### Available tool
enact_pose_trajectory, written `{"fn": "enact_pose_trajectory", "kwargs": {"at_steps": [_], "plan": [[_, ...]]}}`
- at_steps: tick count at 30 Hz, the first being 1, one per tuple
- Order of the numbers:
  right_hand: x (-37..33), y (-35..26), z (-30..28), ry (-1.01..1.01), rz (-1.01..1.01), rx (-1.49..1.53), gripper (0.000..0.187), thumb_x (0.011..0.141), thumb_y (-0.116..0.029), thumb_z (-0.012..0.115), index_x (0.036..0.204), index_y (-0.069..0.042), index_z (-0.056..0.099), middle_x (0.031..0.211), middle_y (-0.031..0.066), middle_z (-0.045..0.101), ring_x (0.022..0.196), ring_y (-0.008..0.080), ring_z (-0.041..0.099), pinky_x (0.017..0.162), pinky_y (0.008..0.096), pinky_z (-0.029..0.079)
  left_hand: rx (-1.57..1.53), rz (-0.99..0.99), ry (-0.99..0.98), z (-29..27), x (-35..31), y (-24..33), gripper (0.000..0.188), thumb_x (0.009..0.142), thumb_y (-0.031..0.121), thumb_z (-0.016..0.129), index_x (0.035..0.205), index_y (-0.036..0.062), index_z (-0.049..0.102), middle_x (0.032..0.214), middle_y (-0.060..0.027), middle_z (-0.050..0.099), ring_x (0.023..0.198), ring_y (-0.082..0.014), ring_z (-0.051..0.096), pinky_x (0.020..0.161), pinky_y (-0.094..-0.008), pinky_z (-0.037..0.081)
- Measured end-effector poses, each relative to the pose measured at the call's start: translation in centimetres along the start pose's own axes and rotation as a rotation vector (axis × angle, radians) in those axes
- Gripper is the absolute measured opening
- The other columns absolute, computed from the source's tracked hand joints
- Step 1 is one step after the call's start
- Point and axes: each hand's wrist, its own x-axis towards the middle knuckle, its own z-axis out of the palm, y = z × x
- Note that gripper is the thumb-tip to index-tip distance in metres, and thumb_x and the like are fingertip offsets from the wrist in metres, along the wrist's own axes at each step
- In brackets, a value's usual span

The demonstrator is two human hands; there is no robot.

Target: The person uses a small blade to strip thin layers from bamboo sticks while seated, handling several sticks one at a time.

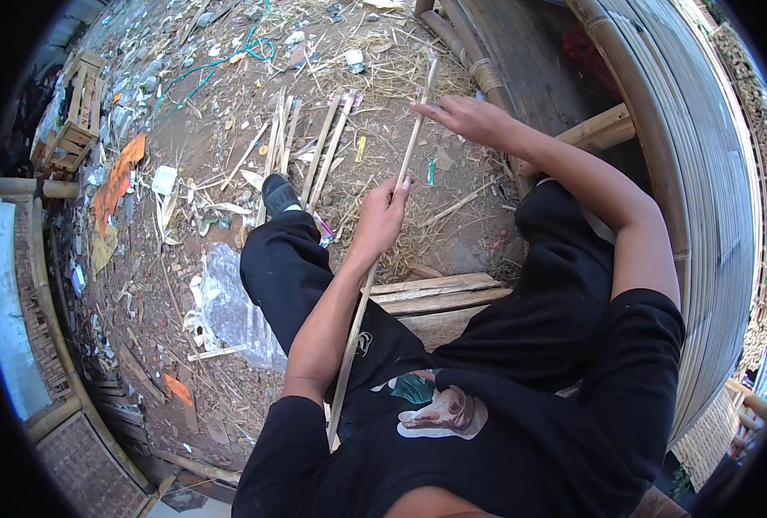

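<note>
A long, thin bamboo strip runs at a slant from the ground ahead, past my left thigh, to my left side. My left hand is closed around its middle, thumb lying along the strip. Farther up, my right hand has its fingers across the strip near the far end, pinching it; whether a small tool is also in these fingers I cannot make out. Several more pale strips lie on the dirt beyond my left shoe. Between my legs are split bamboo or wood pieces.
A bamboo-framed platform curves along my right side. Clear plastic sheeting lies left of my leg. Orange scraps, shavings and litter cover the ground. A wooden crate stands at the far left, with a bamboo frame nearer.
</note>
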Motion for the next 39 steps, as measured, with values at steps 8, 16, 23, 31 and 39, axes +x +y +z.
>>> {"fn": "enact_pose_trajectory", "kwargs": {"at_steps": [8, 16, 23, 31, 39], "plan": [[0.1, -1.4, 0.0, 0.021, 0.054, 0.023, 0.075, 0.084, 0.002, 0.051, 0.150, -0.017, 0.022, 0.091, 0.0107, 0.053, 0.076, 0.0232, 0.062, 0.066, 0.0339, 0.053, -0.057, -0.001, -0.034, 0.1, -0.1, 0.1, 0.032, 0.097, 0.024, 0.049, 0.114, 0.0010, 0.063, 0.061, -0.0013, 0.047, 0.055, -0.0094, 0.041, 0.052, -0.0300, 0.035], [-0.4, -2.4, 0.4, -0.032, -0.025, 0.099, 0.078, 0.082, 0.002, 0.051, 0.150, -0.021, 0.020, 0.086, 0.0095, 0.050, 0.075, 0.0251, 0.061, 0.063, 0.0363, 0.053, -0.065, 0.064, -0.018, 0.6, 0.0, -1.2, 0.032, 0.099, 0.024, 0.048, 0.114, 0.0005, 0.062, 0.057, 0.0023, 0.040, 0.050, -0.0069, 0.037, 0.047, -0.0276, 0.032], [-0.2, -4.5, 1.2, 0.095, -0.053, 0.173, 0.078, 0.083, 0.002, 0.051, 0.151, -0.020, 0.019, 0.085, 0.0097, 0.049, 0.073, 0.0217, 0.061, 0.061, 0.0356, 0.053, -0.046, 0.090, 0.017, 0.3, -0.1, -0.6, 0.031, 0.100, 0.025, 0.047, 0.113, 0.0009, 0.062, 0.055, 0.0072, 0.036, 0.047, -0.0031, 0.035, 0.043, -0.0242, 0.028], [-0.5, -4.2, 1.2, 0.102, -0.045, 0.104, 0.077, 0.083, 0.003, 0.049, 0.151, -0.018, 0.019, 0.081, 0.0079, 0.047, 0.068, 0.0201, 0.060, 0.058, 0.0327, 0.052, -0.033, 0.052, 0.017, -0.1, -0.9, 0.1, 0.032, 0.098, 0.025, 0.047, 0.112, -0.0008, 0.061, 0.059, -0.0067, 0.048, 0.056, -0.0115, 0.043, 0.053, -0.0314, 0.036], [0.1, -4.3, 0.5, 0.098, -0.053, 0.064, 0.073, 0.084, 0.001, 0.049, 0.150, -0.015, 0.022, 0.079, 0.0072, 0.048, 0.068, 0.0200, 0.059, 0.059, 0.0311, 0.053, 0.032, 0.079, 0.069, 0.1, -0.4, -0.1, 0.028, 0.097, 0.023, 0.049, 0.105, -0.0003, 0.062, 0.056, -0.0099, 0.047, 0.053, -0.0160, 0.045, 0.052, -0.0351, 0.035]]}}
